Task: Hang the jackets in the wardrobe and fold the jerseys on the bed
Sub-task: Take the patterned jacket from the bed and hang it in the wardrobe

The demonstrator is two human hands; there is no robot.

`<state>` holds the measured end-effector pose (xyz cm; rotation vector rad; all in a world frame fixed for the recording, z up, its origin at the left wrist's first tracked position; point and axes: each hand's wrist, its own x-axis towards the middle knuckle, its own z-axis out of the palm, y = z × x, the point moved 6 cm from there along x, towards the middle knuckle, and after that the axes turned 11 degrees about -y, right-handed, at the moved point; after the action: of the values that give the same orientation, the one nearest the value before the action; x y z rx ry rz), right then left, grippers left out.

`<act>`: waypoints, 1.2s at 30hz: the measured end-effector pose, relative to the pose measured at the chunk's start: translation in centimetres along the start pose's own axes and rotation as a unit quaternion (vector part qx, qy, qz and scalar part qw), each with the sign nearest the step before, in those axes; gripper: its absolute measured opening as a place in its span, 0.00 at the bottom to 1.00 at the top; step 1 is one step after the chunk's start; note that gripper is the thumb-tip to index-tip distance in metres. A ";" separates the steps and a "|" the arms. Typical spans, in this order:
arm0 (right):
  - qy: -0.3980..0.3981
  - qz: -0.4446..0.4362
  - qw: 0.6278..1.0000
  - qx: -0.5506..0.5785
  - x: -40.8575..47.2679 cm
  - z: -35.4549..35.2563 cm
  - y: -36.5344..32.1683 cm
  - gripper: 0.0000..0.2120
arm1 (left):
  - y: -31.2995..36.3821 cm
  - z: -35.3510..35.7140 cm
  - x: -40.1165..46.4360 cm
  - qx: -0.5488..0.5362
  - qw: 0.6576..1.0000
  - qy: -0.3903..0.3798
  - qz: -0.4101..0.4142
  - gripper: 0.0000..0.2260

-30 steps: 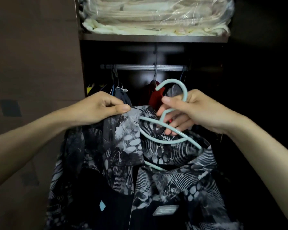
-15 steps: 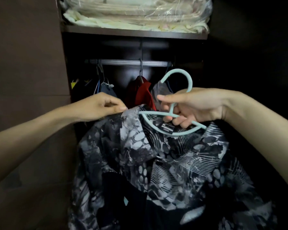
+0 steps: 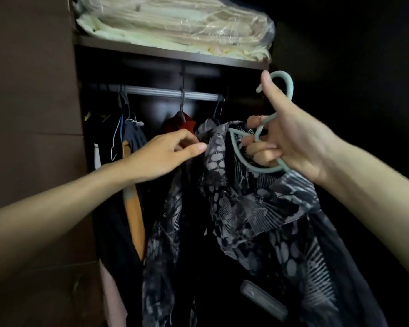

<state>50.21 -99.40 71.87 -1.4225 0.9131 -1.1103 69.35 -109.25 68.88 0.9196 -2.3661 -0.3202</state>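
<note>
A black, grey and white patterned jacket (image 3: 250, 208) hangs from a pale blue plastic hanger (image 3: 286, 88) in front of the open wardrobe. My right hand (image 3: 291, 142) grips the hanger just under its hook, thumb pointing up. My left hand (image 3: 168, 154) pinches the jacket's collar edge on the left side. The hanger's hook is raised to about the height of the metal rail (image 3: 156, 92), to the right of it. The jacket's lower part runs out of view at the bottom.
On the rail hang a red garment (image 3: 182, 122), a dark blue one (image 3: 135, 135) and an orange-edged one (image 3: 134, 208) on several hangers. Plastic-wrapped bedding (image 3: 175, 27) lies on the shelf (image 3: 165, 53) above. The brown wardrobe side (image 3: 31, 114) stands at the left.
Both hands have lifted the jacket and hanger up and toward the wardrobe. My right hand has turned so the hook now points up near the rail's height.
</note>
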 end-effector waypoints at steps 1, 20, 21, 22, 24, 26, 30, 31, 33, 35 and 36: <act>0.007 -0.019 1.000 0.009 -0.1 0.4 0.0 0.32 | 0.2 0.1 -0.1 -0.002 1.000 -0.005 0.000 0.21; 0.052 -0.093 0.993 0.040 23.9 5.4 6.7 0.25 | -10.5 -2.2 0.0 -0.074 0.966 0.074 -0.236 0.27; 0.055 -0.096 0.993 0.031 25.9 4.9 6.6 0.24 | -11.3 -2.2 0.5 -0.061 0.965 0.075 -0.245 0.28; 0.057 -0.099 0.993 0.026 27.9 4.4 6.4 0.23 | -12.3 -2.1 1.0 -0.058 0.963 0.074 -0.254 0.29; 0.056 -0.110 0.992 0.026 32.3 3.4 5.7 0.22 | -14.3 -2.1 2.2 -0.060 0.957 0.075 -0.275 0.31; 0.066 -0.121 0.990 0.013 35.5 3.0 4.6 0.22 | -15.8 -2.3 2.8 -0.068 0.950 0.072 -0.298 0.31; 0.056 -0.133 0.989 -0.022 42.2 2.5 3.0 0.23 | -17.0 -2.7 4.7 -0.049 0.946 0.080 -0.310 0.32; 0.049 -0.128 0.990 -0.037 43.7 2.4 3.1 0.24 | -17.1 -2.8 4.9 -0.032 0.946 0.082 -0.312 0.32; 0.034 -0.119 0.991 -0.056 46.3 2.3 3.8 0.24 | -17.4 -3.2 5.0 0.020 0.942 0.082 -0.325 0.33; 0.012 -0.126 0.991 -0.054 48.2 2.1 4.3 0.19 | -17.6 -3.5 4.7 0.062 0.936 0.085 -0.335 0.31; 0.001 -0.121 0.990 -0.066 49.0 2.1 4.4 0.15 | -17.7 -3.5 4.5 0.075 0.934 0.085 -0.339 0.30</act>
<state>65.83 -146.03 74.77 -1.6747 0.8430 -1.2480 78.32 -125.33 66.38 1.7544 -1.8659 -0.3062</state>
